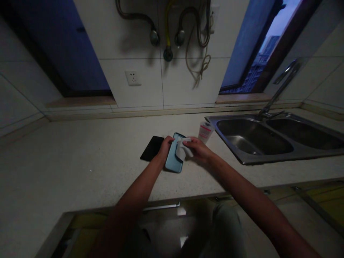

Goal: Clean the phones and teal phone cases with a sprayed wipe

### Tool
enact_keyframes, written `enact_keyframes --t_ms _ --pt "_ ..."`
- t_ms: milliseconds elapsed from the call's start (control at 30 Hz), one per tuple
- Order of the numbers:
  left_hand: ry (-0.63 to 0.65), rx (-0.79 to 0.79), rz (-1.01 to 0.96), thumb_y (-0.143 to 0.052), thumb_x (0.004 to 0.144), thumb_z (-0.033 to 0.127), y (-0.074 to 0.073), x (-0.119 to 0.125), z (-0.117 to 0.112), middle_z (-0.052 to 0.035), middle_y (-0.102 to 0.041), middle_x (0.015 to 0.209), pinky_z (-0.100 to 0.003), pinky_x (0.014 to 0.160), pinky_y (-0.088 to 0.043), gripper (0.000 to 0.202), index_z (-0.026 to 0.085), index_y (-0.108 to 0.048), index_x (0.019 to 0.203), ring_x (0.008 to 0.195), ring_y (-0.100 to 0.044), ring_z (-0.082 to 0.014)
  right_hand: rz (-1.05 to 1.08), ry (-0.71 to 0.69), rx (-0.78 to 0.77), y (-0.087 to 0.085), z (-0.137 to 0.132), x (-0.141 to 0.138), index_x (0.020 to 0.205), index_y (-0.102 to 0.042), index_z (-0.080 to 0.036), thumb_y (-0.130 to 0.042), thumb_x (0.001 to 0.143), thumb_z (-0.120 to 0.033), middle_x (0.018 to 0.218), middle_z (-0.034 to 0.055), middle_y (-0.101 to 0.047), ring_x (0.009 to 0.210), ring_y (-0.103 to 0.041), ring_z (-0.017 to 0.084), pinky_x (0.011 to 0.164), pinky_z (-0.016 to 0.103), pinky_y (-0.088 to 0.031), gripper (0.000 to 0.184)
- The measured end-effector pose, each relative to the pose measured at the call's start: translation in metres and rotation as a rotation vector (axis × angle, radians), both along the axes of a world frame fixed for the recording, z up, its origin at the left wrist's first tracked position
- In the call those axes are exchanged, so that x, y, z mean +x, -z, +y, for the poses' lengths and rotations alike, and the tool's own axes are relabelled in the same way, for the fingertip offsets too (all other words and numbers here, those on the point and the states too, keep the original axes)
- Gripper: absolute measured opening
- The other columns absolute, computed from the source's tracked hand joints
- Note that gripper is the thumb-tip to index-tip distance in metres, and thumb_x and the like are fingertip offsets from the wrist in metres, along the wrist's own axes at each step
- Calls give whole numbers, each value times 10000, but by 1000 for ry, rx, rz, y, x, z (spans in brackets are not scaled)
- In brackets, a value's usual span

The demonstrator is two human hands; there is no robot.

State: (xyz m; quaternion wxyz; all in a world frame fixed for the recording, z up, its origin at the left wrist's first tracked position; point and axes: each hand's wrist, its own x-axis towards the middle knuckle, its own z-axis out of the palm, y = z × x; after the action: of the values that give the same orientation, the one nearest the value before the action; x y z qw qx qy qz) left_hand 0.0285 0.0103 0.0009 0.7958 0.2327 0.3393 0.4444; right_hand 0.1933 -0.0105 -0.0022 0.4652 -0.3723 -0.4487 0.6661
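Observation:
A light blue phone case (172, 160) lies on the pale countertop (80, 157). My left hand (164, 147) grips the case's left edge, fingers curled on it. My right hand (199, 148) pinches a small white wipe (182, 148) and presses it on the case's upper part. A black phone (152, 148) lies flat just left of my left hand. A small white bottle with red print (205, 131) stands right behind my right hand, near the sink's edge.
A steel double sink (242, 157) with a tall tap (282, 86) fills the right side. Behind are a tiled wall with a socket (133, 77), hanging hoses (199, 39), and a window (263, 53). The counter's front edge (172, 200) runs below my arms.

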Motion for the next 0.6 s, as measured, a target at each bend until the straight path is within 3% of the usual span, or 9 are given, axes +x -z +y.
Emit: enact_keyframes --t_ms 67,133,200,233,267,333,433,500,600 --pt "-15 6 -13 -592 744 314 2 2 -1 -50 -653 575 -304 570 -510 176 162 -677 726 488 -598 -185 3 97 41 -2 3 4 820 -674 -192 -875 631 -442 769 33 -732 648 -652 176 590 289 -530 373" --pt "-12 16 -38 -580 811 399 4 3 -3 -60 -669 604 -314 594 -526 264 163 -686 756 517 -627 -191 0 322 164 -6 5 10 893 -676 -222 -819 696 -475 880 42 -745 778 -689 211 676 322 -566 350" --pt "10 19 -86 -536 877 505 5 5 -4 -102 -717 699 -348 663 -559 398 149 -711 851 631 -691 -225 -68 573 386 -10 3 15 1056 -682 -272 -726 798 -503 1084 46 -738 989 -690 244 803 362 -578 348" --pt "23 13 -109 -499 907 548 5 6 -5 -126 -735 754 -369 705 -572 466 136 -717 902 699 -716 -244 -149 631 519 -11 2 16 1161 -670 -295 -677 852 -503 1226 51 -706 1129 -655 257 896 389 -560 373" --pt "30 3 -126 -461 932 572 5 8 -7 -143 -746 796 -386 744 -579 517 124 -719 942 756 -731 -258 -253 623 654 -10 0 16 1254 -647 -306 -633 898 -501 1353 59 -653 1255 -594 267 991 420 -519 406" --pt "30 -17 -146 -410 971 572 4 12 -10 -151 -756 838 -404 798 -583 553 115 -720 990 819 -742 -268 -485 390 860 -4 -4 11 1365 -609 -292 -575 951 -503 1443 94 -599 1349 -526 290 1095 477 -436 466" --pt "12 -19 -185 -368 997 566 2 19 -14 -147 -763 886 -416 844 -578 572 122 -725 1047 879 -744 -280 -764 -45 944 10 -7 -1 1451 -554 -241 -574 952 -530 1270 152 -698 1162 -634 313 1018 508 -478 577" --pt "-5 -8 -215 -351 1001 576 1 21 -15 -149 -764 912 -420 858 -574 593 125 -729 1070 903 -741 -286 -795 -90 978 14 -7 -5 1449 -556 -224 -555 967 -511 1273 165 -692 1145 -637 318 1008 516 -480 561" --pt "5 -4 -245 -368 996 589 -3 21 -17 -141 -765 920 -416 851 -573 588 135 -734 1075 905 -738 -286 -726 64 986 10 -9 -3 1329 -641 -262 -519 1003 -429 1192 118 -718 1056 -666 270 945 457 -513 386"
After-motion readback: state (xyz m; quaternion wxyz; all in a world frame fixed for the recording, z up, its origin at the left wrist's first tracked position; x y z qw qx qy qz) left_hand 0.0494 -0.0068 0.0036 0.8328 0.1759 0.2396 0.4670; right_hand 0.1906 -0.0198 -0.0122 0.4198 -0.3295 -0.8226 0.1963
